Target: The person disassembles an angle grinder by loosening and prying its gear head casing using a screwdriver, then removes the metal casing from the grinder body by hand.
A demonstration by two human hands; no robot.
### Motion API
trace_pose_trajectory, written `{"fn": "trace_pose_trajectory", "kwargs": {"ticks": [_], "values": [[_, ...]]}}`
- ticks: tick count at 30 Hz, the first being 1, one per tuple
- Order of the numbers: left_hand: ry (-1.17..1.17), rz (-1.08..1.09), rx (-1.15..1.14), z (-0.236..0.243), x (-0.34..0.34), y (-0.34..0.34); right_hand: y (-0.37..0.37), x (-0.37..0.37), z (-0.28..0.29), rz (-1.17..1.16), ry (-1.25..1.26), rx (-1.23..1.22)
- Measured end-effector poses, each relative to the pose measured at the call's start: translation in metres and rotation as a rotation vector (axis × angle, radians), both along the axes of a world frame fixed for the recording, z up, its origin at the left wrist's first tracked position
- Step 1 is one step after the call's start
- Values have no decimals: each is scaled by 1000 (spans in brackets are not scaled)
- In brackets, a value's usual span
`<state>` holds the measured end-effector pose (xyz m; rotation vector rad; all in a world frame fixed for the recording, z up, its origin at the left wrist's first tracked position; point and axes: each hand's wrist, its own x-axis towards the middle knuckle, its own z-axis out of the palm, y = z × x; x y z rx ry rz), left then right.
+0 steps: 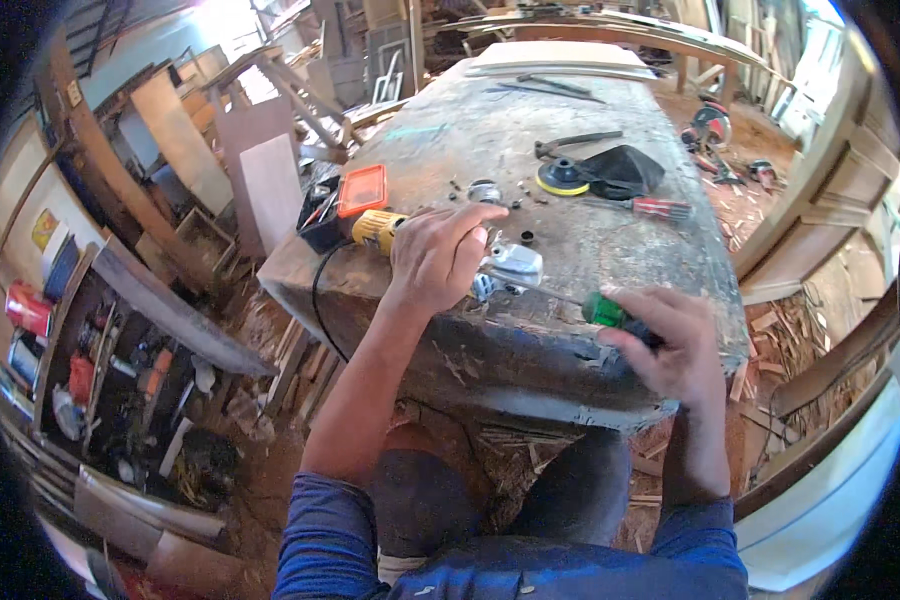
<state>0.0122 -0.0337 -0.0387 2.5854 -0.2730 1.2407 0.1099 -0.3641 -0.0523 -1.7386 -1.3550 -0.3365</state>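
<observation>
My left hand (437,258) grips a yellow power tool (370,230) with a silver metal head (515,265), lying near the bench's front edge. My right hand (670,345) is closed on a screwdriver (605,312) with a green and black handle, its shaft reaching left to the metal head. A cord hangs from the tool over the edge. Small dark parts (527,237) and a silver piece (483,190) lie beyond my hands, near a round yellow-and-black pad (562,178), a hammer (552,148), a black cloth or bag (625,170) and red-handled tools (650,209).
The worn bench (440,130) carries boards (560,57) at its far end. An orange lid (362,190) and black toolbox (318,222) sit at left. Shelves of clutter (100,370) and leaning wood stand left. A wooden door (800,170), floor tools (710,125) and scraps are at right.
</observation>
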Motion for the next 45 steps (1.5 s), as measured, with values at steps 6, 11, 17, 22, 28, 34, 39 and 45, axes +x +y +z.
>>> {"fn": "trace_pose_trajectory", "kwargs": {"ticks": [6,11,17,22,28,34,39,45], "values": [[98,-38,-30,3,-2,6,8,-66,2,-165,-93,69],[70,-105,-80,2,5,14,3,-96,-5,114,884,372],[189,-175,-152,8,-12,20,18,-143,-36,-226,398,426],[65,-213,-48,-9,-7,21,11,-169,-39,-308,403,353],[26,-223,-74,-6,-15,25,14,-169,-19,-248,97,312],[47,-195,-47,-2,-15,21,12,-170,-7,-486,299,204],[45,-176,-73,-3,-10,19,14,-161,1,-292,-35,201],[10,-224,-94,-4,-11,18,18,-169,6,-388,36,227]]}}
